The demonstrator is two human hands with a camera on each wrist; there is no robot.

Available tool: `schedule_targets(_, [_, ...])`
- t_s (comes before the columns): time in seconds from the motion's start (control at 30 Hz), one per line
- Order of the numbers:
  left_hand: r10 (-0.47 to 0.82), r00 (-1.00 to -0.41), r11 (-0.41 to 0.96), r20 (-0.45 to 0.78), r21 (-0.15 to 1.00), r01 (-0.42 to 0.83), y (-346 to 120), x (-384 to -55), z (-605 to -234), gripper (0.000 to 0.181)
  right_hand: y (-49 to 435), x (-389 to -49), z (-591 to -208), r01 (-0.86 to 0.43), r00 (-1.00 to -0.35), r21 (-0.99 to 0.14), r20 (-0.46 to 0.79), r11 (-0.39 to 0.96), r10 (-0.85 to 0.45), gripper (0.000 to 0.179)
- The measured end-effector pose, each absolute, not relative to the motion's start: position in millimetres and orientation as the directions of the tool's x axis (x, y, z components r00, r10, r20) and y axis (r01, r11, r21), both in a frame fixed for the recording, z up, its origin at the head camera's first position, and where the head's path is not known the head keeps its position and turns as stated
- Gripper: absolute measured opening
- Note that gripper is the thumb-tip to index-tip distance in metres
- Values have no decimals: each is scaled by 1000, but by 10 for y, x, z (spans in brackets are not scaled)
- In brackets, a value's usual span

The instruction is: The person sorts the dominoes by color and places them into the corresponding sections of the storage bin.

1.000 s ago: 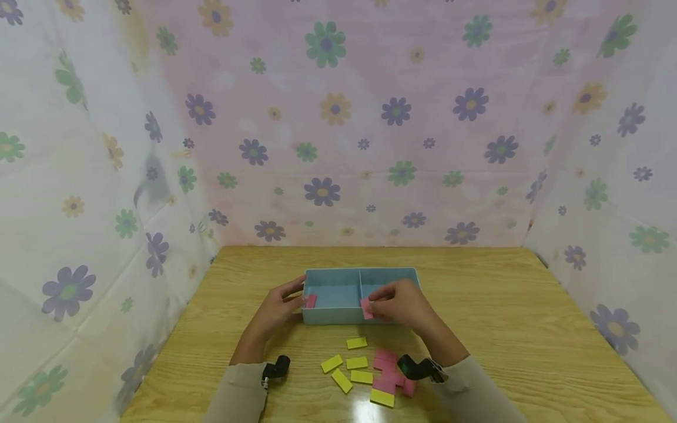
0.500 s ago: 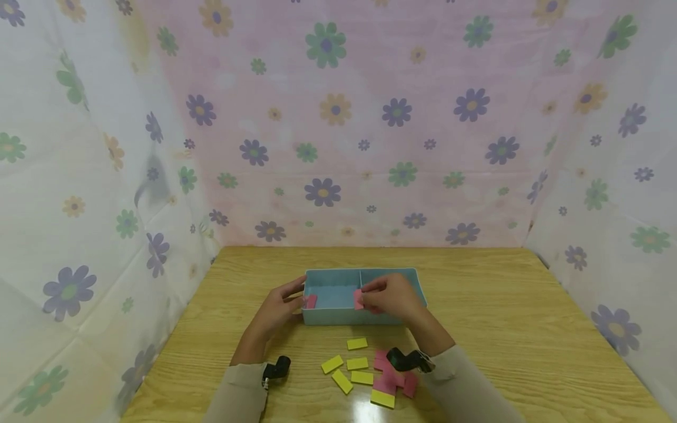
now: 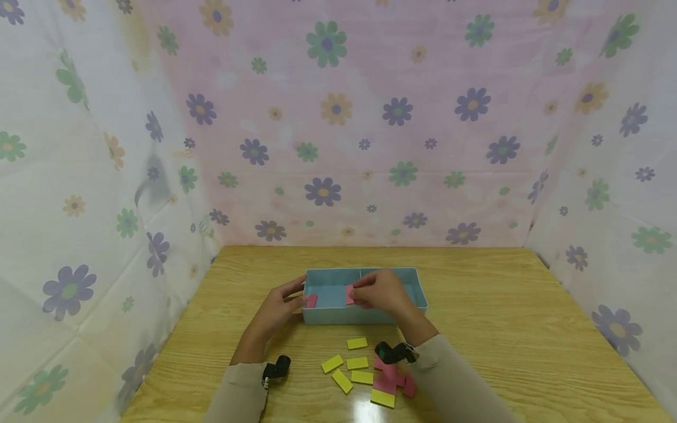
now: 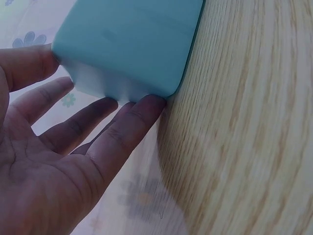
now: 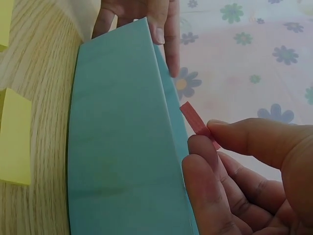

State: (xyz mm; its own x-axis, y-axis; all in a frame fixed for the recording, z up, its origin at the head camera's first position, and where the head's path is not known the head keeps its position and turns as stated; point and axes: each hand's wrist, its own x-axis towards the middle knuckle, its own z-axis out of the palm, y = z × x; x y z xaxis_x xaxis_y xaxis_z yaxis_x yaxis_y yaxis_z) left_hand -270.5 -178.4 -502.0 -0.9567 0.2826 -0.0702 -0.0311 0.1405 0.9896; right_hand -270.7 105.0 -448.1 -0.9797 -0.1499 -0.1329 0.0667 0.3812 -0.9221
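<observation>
A light blue box [image 3: 344, 316] with a divider stands on the table. My right hand [image 3: 383, 291] pinches a small flat pink block [image 3: 349, 295] between thumb and fingers over its left compartment. In the right wrist view that pink block [image 5: 195, 120] is tilted, just beyond the box's long wall. Another pink block [image 3: 312, 301] leans in the left front corner of the compartment. My left hand [image 3: 276, 305] rests against the left end of the box; in the left wrist view its fairly straight fingers [image 4: 124, 132] touch the end wall.
In front of the box lie several loose yellow blocks [image 3: 362, 377]. A cluster of pink blocks [image 3: 385, 380] is at their right, partly hidden under my right wrist and its camera [image 3: 394, 352]. Flowered cloth [image 3: 325, 117] surrounds the wooden table [image 3: 476, 329].
My right hand has carried the pink block from the front wall near the divider leftward into the space over the left compartment. My left hand has stayed at the box's end.
</observation>
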Motion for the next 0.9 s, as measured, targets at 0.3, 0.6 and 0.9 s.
schedule_targets(0.3, [269,-961,136,-61,990,-25,-1781,-2700,-5034,59,931,-2796,-4485,72,-980,-920,-137,385,-144,21])
schedule_targets(0.6, [283,-957,138,-65,990,-26,-1785,-2711,-5037,59,775,-2840,-4458,91,-976,-905,-164,416,-143,22])
schedule_targets(0.9, [269,-960,151,-73,988,-33,-1781,-2720,-5047,59,611,-2918,-4443,97,-971,-908,-176,407,-160,17])
